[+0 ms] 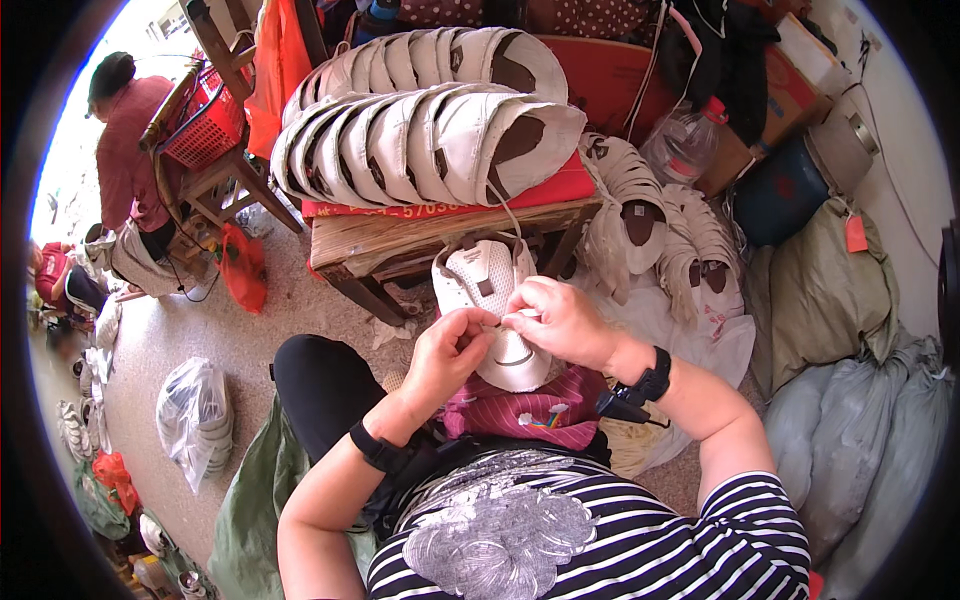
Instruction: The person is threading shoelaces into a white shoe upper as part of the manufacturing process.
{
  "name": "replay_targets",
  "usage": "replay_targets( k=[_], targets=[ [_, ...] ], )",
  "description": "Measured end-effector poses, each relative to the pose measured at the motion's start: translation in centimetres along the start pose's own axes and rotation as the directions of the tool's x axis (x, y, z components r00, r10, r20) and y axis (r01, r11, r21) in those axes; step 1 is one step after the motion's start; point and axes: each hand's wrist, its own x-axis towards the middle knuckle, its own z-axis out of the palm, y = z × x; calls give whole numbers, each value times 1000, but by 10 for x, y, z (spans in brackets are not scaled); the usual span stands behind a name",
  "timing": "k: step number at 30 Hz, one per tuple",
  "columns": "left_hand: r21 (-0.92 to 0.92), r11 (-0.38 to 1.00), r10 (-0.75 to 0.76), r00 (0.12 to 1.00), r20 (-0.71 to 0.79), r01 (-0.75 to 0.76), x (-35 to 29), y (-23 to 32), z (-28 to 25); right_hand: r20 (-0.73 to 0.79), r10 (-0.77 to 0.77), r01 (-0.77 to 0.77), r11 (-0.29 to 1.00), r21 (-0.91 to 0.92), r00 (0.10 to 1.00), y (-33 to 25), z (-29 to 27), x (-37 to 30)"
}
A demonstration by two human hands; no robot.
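A white shoe upper (478, 270) with perforated panels and a small dark patch rests on a maroon striped cloth (560, 408) over my lap. Over the middle of the upper, the fingertips of my two hands almost meet. My left hand (452, 347) is closed in a pinch of thumb and forefinger. From the other side my right hand (562, 322) pinches too, its fingers bent low over the upper. Whatever lies between the fingertips is too small or hidden to make out. A pale strand runs up from the upper to the stacked uppers on the bench.
Just ahead stands a wooden bench (370, 245) bearing two rows of nested white shoe uppers (400, 145). More uppers (640, 215) lie at its right, near a clear plastic bottle (685, 145). Filled sacks (835, 290) line the right wall. A bagged bundle (195, 420) sits on the floor; a person (135, 140) is at far left.
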Motion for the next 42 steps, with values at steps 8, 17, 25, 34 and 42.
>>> replay_targets(
  k=[8,17,25,34,42],
  targets=[
    [58,998,24,997,-76,-20,-1,-2,4,-5,-83,83,990,117,997,3,4,6],
    [577,753,429,901,-65,-317,8,6,-7,100,-94,75,981,182,991,8,2,10],
    [781,566,495,650,-577,262,-60,-51,-219,400,271,-362,917,170,876,38,-58,-22],
    [-433,894,-403,218,-889,-114,-422,-201,-494,195,336,-274,918,-288,921,138,-56,-87],
    [-732,680,-528,659,-536,-50,-124,-72,-270,148,922,-672,144,726,358,201,-55,-123]
  ],
)
